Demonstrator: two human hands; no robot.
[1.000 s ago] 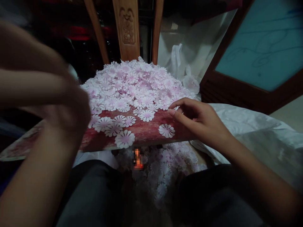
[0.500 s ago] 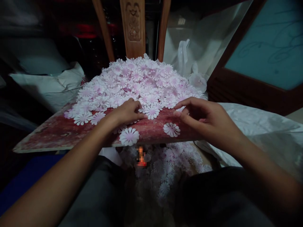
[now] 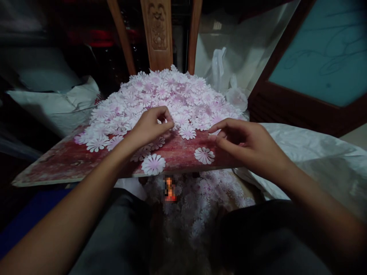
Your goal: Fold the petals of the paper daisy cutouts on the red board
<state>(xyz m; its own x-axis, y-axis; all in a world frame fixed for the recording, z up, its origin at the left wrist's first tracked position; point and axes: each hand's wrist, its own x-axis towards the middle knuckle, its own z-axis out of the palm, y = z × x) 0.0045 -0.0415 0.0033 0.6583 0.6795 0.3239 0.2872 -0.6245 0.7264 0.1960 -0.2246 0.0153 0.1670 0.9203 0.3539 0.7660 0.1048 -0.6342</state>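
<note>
A big heap of pink-and-white paper flowers (image 3: 172,95) lies on a red board (image 3: 57,162) in front of me. My left hand (image 3: 150,126) rests at the heap's near edge, fingers curled and pinched on a flower. My right hand (image 3: 243,143) hovers just right of it above the board, fingers bent, thumb and forefinger close together; nothing clear shows between them. Single flowers (image 3: 204,155) lie loose near the board's front edge.
More flowers (image 3: 200,206) lie piled below the board between my knees. A carved wooden chair back (image 3: 156,32) stands behind the heap. White plastic bags (image 3: 229,91) sit at the back right, white sheeting (image 3: 309,152) at right, a framed teal panel (image 3: 321,57) beyond.
My left hand came down from a blur at the left onto the heap's edge, then lifted its fingers into a pinch on a flower. The right hand barely moved.
</note>
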